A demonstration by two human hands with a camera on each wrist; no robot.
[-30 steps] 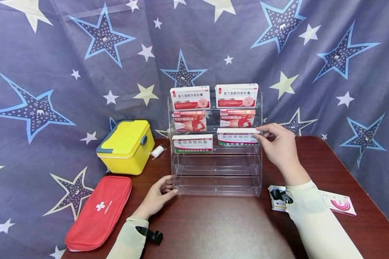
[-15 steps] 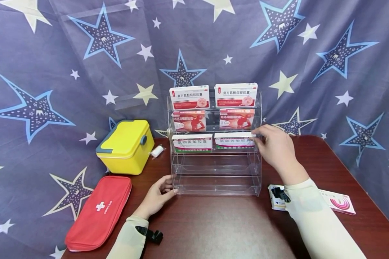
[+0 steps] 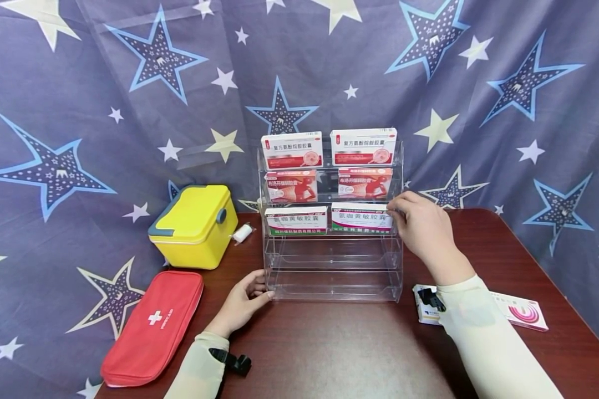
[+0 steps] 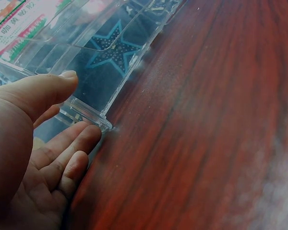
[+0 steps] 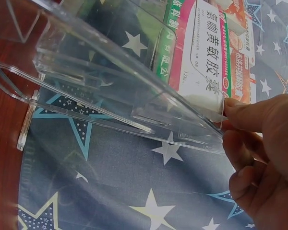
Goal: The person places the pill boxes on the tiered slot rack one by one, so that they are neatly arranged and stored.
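Observation:
A clear plastic tiered display rack (image 3: 332,292) stands on the table with medicine boxes in its three upper tiers. My right hand (image 3: 426,231) pinches the right end of a white medicine box (image 3: 360,216) with green and pink bands, in the third tier. In the right wrist view, thumb and fingertips are at the end of this box (image 5: 200,52), beside the rack's side panel. My left hand (image 3: 243,306) holds the rack's lower left front corner, its thumb in front. A matching medicine box (image 3: 297,221) sits left in that tier.
A yellow case (image 3: 192,227) and a red first-aid pouch (image 3: 152,327) lie at the left, with a small white wrapped roll (image 3: 242,233) by the case. Two more boxes, one white-and-blue (image 3: 426,313) and one white-and-pink (image 3: 524,313), lie under the right forearm. A star-patterned curtain hangs behind.
The right hand has lowered the white-and-green medicine box into the third tier, then straightened it so its front shows more fully. The left hand stays at the rack's corner.

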